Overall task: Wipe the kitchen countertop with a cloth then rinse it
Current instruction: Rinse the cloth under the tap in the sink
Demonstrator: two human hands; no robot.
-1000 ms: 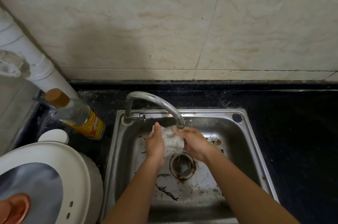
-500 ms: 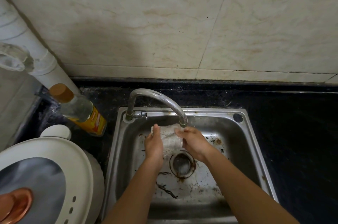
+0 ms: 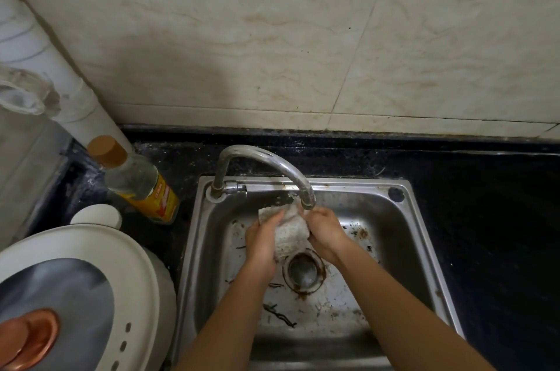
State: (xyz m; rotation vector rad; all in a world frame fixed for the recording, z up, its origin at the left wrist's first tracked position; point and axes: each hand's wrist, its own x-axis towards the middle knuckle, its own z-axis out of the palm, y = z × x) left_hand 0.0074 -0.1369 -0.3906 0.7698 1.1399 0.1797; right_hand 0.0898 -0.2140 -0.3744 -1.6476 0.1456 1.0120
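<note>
While the cloth (image 3: 291, 230) hangs under the faucet spout (image 3: 272, 160), near the back edge of the sink (image 3: 424, 219) and above the drain (image 3: 304, 272), the left hand (image 3: 263, 237) and right hand (image 3: 324, 228) each grip one side. The cloth is now spread wider between them than a second ago. Judgement: rinsing is underway. Water flow cannot be confirmed.
</note>
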